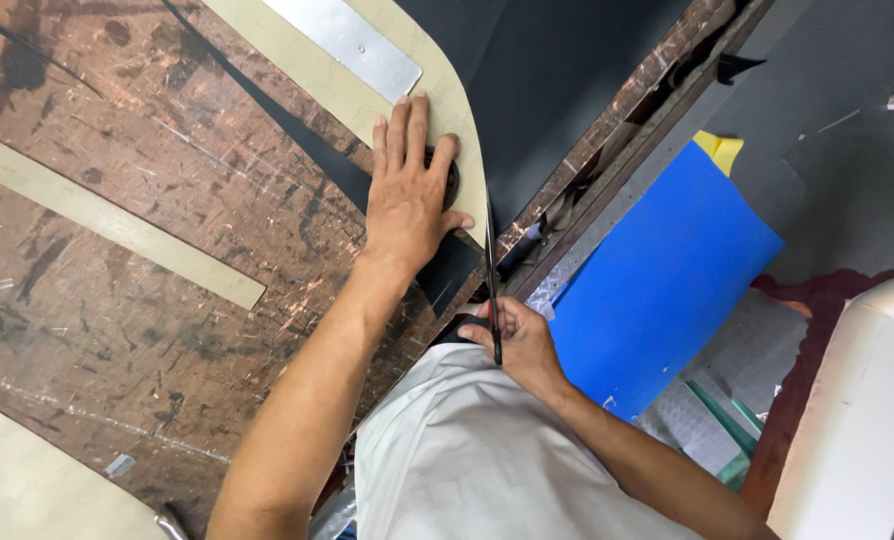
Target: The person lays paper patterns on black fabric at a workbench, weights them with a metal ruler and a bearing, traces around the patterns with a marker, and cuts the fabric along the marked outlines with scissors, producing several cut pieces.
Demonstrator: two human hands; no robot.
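The right hand (520,340) is closed around a blade (491,270), probably scissors, at the desk (167,200) edge, run along a tan template (457,110) pinned flat by the open left hand (407,200) over black sheet (557,80). A slip could nick the thumb right beside it. The handle is hidden.

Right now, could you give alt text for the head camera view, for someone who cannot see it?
A left hand presses a beige template onto black sheet material on a scratched brown worktable, while the right hand holds a thin blade along the template's edge.
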